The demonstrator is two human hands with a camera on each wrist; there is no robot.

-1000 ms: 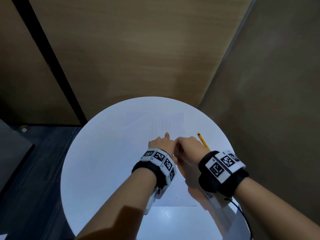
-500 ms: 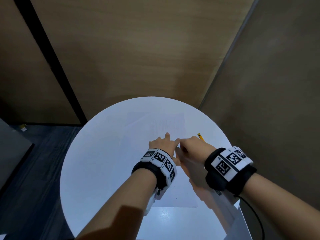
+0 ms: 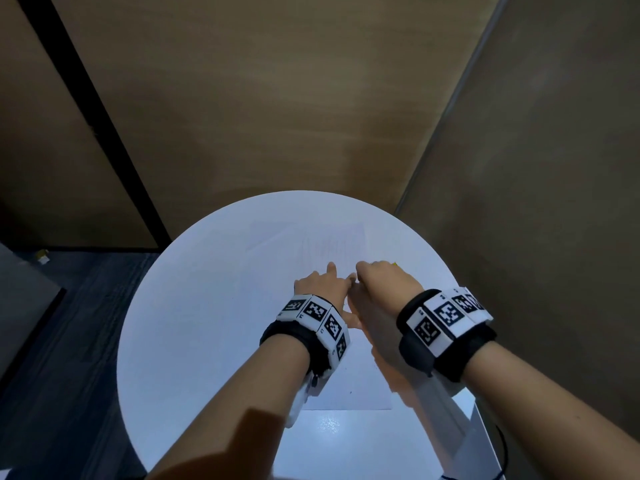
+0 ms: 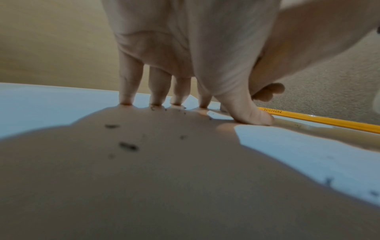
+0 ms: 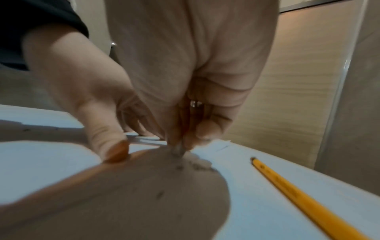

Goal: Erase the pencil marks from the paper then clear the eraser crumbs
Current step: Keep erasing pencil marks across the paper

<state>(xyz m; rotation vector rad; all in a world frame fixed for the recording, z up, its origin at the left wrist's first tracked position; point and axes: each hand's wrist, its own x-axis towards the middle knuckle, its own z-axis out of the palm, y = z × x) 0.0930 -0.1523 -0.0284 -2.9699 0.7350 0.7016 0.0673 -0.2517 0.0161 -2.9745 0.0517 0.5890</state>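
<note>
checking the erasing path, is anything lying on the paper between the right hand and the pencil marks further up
Nothing visible does. The right hand sits just below the faint marks on the paper. The left hand presses beside it, and the pencil lies off to the right. Only small crumbs lie nearby.

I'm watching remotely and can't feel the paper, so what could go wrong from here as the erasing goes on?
1. The left hand pins the paper with fingertips only; hard rubbing by the right hand might crease it.
2. Dark crumbs lie under the left palm; it may smear them if it slides.
3. The pencil lies loose right of the right hand; a wide stroke could knock it off the table.
</note>
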